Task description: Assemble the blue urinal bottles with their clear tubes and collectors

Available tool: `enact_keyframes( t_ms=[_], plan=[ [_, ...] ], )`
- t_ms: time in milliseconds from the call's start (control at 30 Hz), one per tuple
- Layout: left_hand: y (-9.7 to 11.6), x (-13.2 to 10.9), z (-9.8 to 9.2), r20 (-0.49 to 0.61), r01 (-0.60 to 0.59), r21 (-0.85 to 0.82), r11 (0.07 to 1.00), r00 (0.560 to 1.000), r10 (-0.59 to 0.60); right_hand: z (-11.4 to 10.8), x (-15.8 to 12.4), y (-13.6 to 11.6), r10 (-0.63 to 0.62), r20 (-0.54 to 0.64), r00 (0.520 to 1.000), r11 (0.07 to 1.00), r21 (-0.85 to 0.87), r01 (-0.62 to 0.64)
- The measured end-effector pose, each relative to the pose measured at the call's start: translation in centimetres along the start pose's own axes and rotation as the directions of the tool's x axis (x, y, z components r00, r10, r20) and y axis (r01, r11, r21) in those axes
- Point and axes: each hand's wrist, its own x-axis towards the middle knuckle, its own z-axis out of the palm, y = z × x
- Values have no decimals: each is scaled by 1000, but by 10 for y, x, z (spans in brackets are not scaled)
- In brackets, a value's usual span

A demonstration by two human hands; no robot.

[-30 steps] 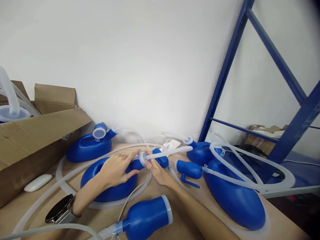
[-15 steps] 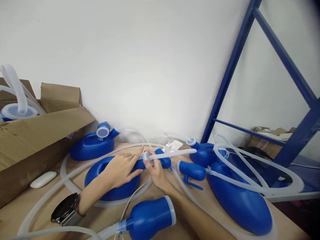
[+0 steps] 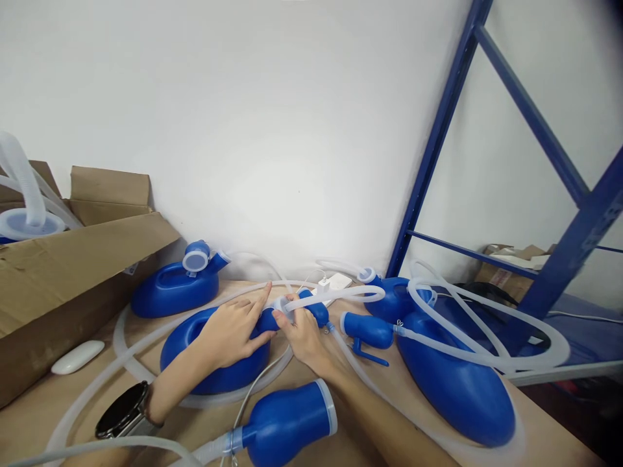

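We've got a pale wall (image 3: 272, 130) filling the upper frame, a blue metal rack (image 3: 431, 146) slanting up at right, tan surface (image 3: 549, 441) below!

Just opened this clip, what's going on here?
A person has both bare hands at the neck of a blue container on the table. The right hand grips the white cap at its mouth, with a pale tube leading off it. The left hand is at the neck, index finger extended. Whether the cap is fully seated can't be told.
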Motion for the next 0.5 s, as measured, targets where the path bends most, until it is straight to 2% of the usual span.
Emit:
enact_keyframes(
  t_ms=[133, 267, 400, 500],
  plan=[
    [-3, 1, -5, 47, 7, -56, 998, 999, -5, -7, 4, -2, -46, 46, 998, 998, 40, 44],
    [-7, 1, -26, 45, -2, -114, 994, 999, 7, -17, 14, -1, -57, 70, 996, 993, 109, 49],
    [-3, -3, -65, 20, 15, -137, 990, 1000, -12, -33, 26, 7, 107, -22, 994, 952, 292, -96],
    [12, -13, -91, 45, -59, -208, 976, 997, 70, -50, 34, 11, 194, -88, 977, 929, 336, -155]
  ],
)
